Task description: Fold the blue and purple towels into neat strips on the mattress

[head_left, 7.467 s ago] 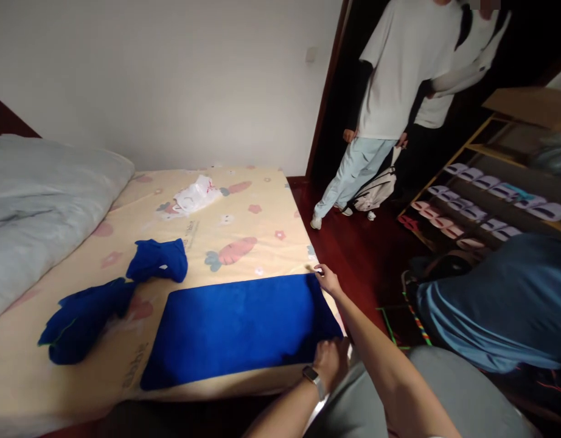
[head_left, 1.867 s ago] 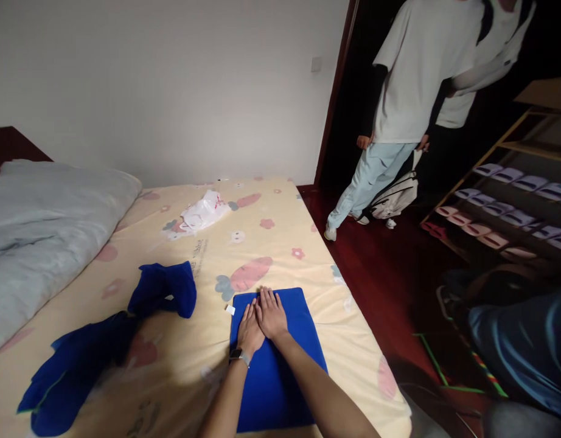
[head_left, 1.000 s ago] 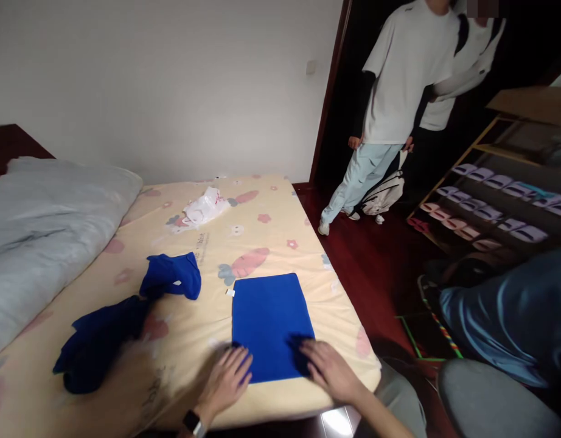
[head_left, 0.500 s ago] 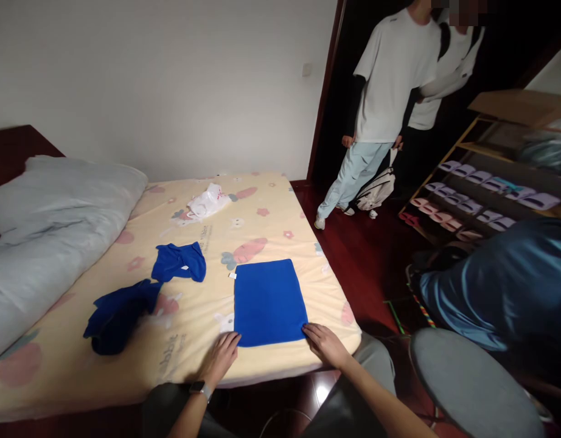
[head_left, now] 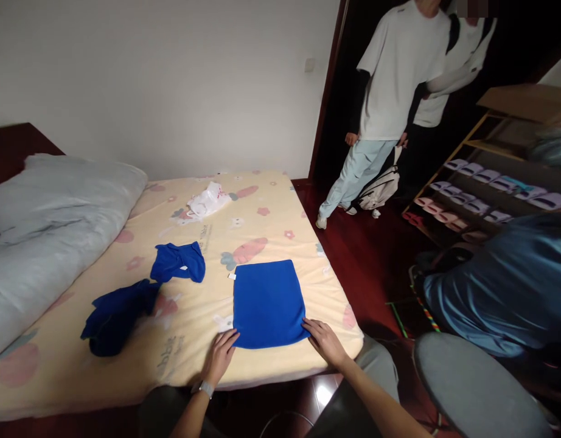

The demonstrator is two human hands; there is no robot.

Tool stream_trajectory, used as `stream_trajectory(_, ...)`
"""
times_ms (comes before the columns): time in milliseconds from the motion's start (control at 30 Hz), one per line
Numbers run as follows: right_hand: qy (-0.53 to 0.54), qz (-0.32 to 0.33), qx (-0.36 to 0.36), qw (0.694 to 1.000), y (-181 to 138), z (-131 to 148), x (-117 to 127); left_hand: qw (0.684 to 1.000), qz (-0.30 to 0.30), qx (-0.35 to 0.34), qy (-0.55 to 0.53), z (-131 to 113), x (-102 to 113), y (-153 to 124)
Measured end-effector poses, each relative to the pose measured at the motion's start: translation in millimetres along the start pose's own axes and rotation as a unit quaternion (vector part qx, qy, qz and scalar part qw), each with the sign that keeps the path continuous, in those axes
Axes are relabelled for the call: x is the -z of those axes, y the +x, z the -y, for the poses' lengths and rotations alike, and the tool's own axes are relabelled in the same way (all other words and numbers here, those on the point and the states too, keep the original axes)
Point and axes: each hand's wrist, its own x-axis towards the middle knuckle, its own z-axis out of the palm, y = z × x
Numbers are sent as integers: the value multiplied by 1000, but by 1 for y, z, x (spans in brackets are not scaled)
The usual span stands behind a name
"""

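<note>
A blue cloth [head_left: 269, 304] is spread out as a near-square at the front of the bed, with a small white tag at its far left corner. At its near left corner, my left hand [head_left: 223, 350] has its fingers closed on the edge. On the near right corner, my right hand [head_left: 324, 340] grips the cloth in the same way, its thumb hidden. Two more blue cloths lie crumpled to the left: one [head_left: 179, 261] farther back and a darker one [head_left: 118, 316] nearer, partly in shadow.
The bed [head_left: 193, 359] has a patterned yellow sheet. A white plastic bag [head_left: 208, 201] lies towards the back, and a grey quilt [head_left: 66, 219] at left. Two people stand by the doorway; another crouches at right near a round stool [head_left: 476, 383] and a slipper rack [head_left: 472, 143].
The near corners of the cloth have shifted slightly outward with my hands, and its near edge now bows a little. The view has moved slightly.
</note>
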Motion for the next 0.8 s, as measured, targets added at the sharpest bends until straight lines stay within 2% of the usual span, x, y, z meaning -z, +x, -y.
stream_trajectory(167,-2,32,36,999,-5,-8,12,1000,-9,-22,0,2,5,-1)
stream_trajectory(333,-1,72,81,994,-13,-14,20,995,37,-69,59,6,8,-16)
stream_trajectory(500,15,57,64,996,-14,-8,19,998,37,-35,28,4,7,-18)
stream_trajectory(567,48,41,39,997,-13,-3,19,1000,20,-9,-13,0,9,-13)
stream_trajectory(667,124,22,-45,991,-8,3,18,995,2,40,-93,-3,12,-1)
stream_trajectory(800,253,15,-163,953,4,2,14,958,-3,174,-228,-1,9,10)
